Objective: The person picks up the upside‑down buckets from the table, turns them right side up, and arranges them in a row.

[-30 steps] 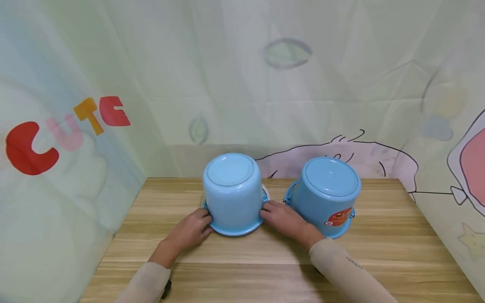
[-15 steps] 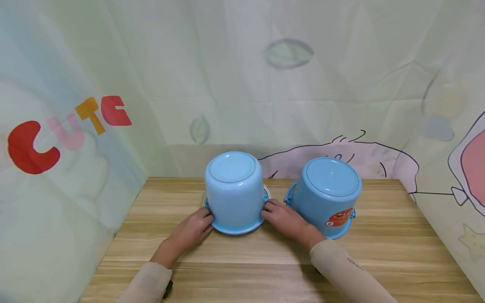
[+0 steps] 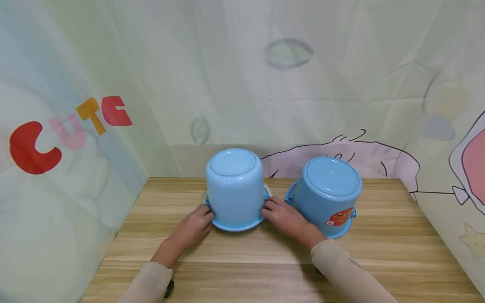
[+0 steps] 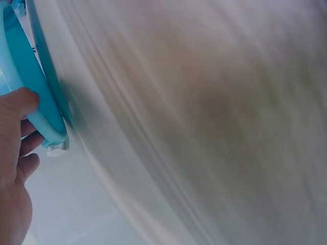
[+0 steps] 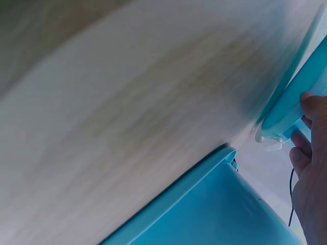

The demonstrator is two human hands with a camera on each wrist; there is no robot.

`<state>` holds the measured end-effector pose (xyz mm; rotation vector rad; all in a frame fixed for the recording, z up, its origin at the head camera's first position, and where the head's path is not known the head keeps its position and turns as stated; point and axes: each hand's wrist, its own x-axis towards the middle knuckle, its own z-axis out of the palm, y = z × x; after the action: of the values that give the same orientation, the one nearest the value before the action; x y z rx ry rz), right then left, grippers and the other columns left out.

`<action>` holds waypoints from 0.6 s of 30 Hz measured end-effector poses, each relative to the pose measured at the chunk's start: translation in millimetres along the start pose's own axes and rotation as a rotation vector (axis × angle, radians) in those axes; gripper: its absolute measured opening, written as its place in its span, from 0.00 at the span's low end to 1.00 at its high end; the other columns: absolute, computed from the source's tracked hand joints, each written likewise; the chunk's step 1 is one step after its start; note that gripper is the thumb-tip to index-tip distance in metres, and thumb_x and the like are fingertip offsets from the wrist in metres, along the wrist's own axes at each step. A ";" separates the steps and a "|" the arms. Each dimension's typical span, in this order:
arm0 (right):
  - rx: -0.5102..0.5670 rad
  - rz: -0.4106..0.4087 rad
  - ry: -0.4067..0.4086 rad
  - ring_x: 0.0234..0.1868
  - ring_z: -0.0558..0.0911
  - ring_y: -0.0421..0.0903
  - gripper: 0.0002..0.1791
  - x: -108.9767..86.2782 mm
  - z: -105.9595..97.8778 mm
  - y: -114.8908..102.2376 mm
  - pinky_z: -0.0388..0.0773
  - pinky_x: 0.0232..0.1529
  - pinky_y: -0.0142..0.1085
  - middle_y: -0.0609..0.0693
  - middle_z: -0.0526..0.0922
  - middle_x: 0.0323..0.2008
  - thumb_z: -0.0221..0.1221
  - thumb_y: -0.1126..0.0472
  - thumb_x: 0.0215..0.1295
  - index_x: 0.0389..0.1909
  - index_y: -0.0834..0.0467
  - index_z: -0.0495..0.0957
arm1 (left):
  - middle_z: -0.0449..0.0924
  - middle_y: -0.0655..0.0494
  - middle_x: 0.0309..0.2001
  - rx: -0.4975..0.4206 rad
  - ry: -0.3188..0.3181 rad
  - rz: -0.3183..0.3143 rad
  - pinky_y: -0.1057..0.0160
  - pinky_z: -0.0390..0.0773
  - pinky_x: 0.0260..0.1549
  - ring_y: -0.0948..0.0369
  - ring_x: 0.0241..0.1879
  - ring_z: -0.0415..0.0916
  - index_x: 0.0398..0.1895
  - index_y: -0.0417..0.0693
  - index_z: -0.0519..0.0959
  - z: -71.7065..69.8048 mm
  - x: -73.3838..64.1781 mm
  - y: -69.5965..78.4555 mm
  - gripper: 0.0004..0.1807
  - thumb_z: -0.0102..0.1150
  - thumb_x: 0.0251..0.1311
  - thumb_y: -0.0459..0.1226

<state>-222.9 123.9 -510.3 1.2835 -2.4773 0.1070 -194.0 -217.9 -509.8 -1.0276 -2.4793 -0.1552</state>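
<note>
A light blue bucket (image 3: 235,193) is upside down on the wooden table, with its base facing up. My left hand (image 3: 193,225) grips its rim on the left side. On the opposite side my right hand (image 3: 284,216) grips the rim, close to the handle joint. Both wrist views show the thumb on the rim's lower edge and fingers on the outside wall. The near part of the rim looks tilted up, with a gap over the tabletop. A second upturned blue bucket (image 3: 326,191), with an orange-red sticker (image 3: 339,216), stands just beyond my right forearm.
The wood-grain table (image 3: 235,277) runs back to a pale printed curtain (image 3: 235,84), which closes in the rear and both sides. The second bucket's rim (image 5: 168,196) lies near my right hand in the right wrist view.
The gripped bucket has shifted slightly back and right, and its near rim has risen a little. Both hands moved with it. The second bucket has stayed in place.
</note>
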 end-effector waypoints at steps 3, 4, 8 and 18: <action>-0.004 -0.006 0.007 0.60 0.80 0.52 0.10 -0.4 -1.6 0.1 0.81 0.62 0.41 0.51 0.84 0.51 0.63 0.70 0.69 0.46 0.54 0.83 | 0.75 0.52 0.36 0.004 0.003 -0.010 0.62 0.82 0.35 0.59 0.36 0.70 0.33 0.40 0.82 0.0 0.1 0.7 0.09 0.74 0.51 0.25; -0.005 -0.009 0.009 0.60 0.80 0.52 0.10 -0.6 -1.8 0.3 0.81 0.61 0.42 0.51 0.84 0.50 0.63 0.70 0.69 0.46 0.54 0.83 | 0.75 0.52 0.37 0.002 0.007 -0.012 0.62 0.82 0.36 0.59 0.37 0.70 0.34 0.40 0.82 0.1 0.0 0.8 0.09 0.74 0.51 0.25; -0.013 -0.018 0.020 0.60 0.80 0.53 0.11 -2.0 -1.7 1.6 0.81 0.62 0.42 0.52 0.83 0.50 0.63 0.71 0.68 0.46 0.55 0.83 | 0.77 0.51 0.39 -0.016 0.007 -0.033 0.61 0.84 0.40 0.57 0.40 0.72 0.35 0.41 0.82 -1.0 0.2 1.6 0.12 0.75 0.50 0.25; -0.017 -0.042 0.048 0.64 0.80 0.55 0.11 -5.1 -0.3 2.5 0.76 0.68 0.47 0.52 0.82 0.47 0.64 0.72 0.66 0.44 0.56 0.81 | 0.80 0.49 0.44 -0.038 -0.003 -0.055 0.55 0.85 0.51 0.52 0.49 0.76 0.41 0.42 0.84 -3.9 2.3 6.3 0.14 0.75 0.52 0.25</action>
<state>-222.1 129.4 -511.5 1.3097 -2.4042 0.1047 -189.7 -212.9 -505.7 -0.9767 -2.5174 -0.2189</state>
